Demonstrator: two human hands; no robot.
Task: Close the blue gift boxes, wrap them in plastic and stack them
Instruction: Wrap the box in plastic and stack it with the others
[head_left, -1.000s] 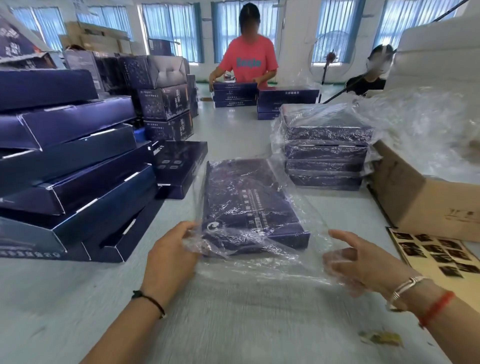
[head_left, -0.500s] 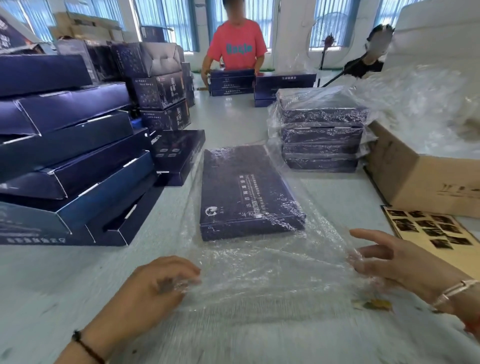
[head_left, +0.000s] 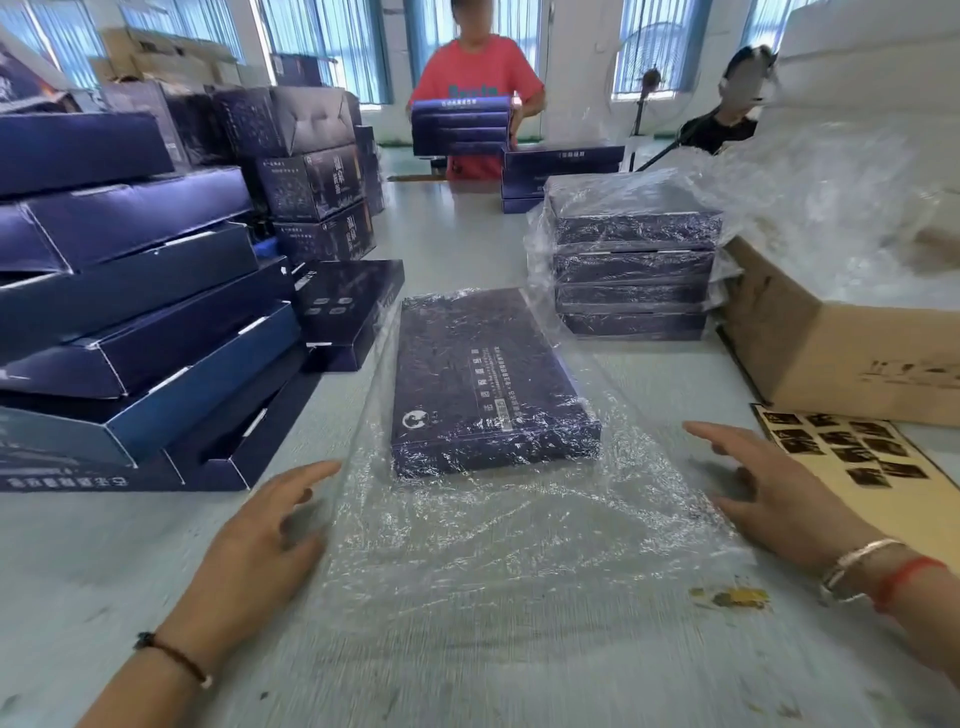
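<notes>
Presently, item: blue gift box, closed, lying flat inside a clear plastic bag, centre of the table, at 12 o'clock from the person

Bag mouth: long slack tail of film spread toward 6 o'clock, crinkled, not yet folded or tucked

Left hand: at 8 o'clock of the box, fingers loosely spread, released, just beside the film's left edge; contact with the film cannot be told

Right hand: at 4 o'clock, fingers extended, released, at the film's right edge

Wrapped stack: at 1 o'clock, several bagged boxes, destination for this one by judgement

Unwrapped boxes: at 9 to 10 o'clock, piled askew and leaning

Cardboard carton and label sheet: at 2 to 3 o'clock

Risks, as judgement:
- with neither hand gripping, the slippery film may slide and the box skate away when the tail is folded
- the loose tail may bunch or trap air, leaving a baggy wrap that unsettles the stack
- a snag on a box corner may tear the thin film
- a left elbow sweep may topple the leaning pile
- the film's right edge may catch the label sheet
</notes>
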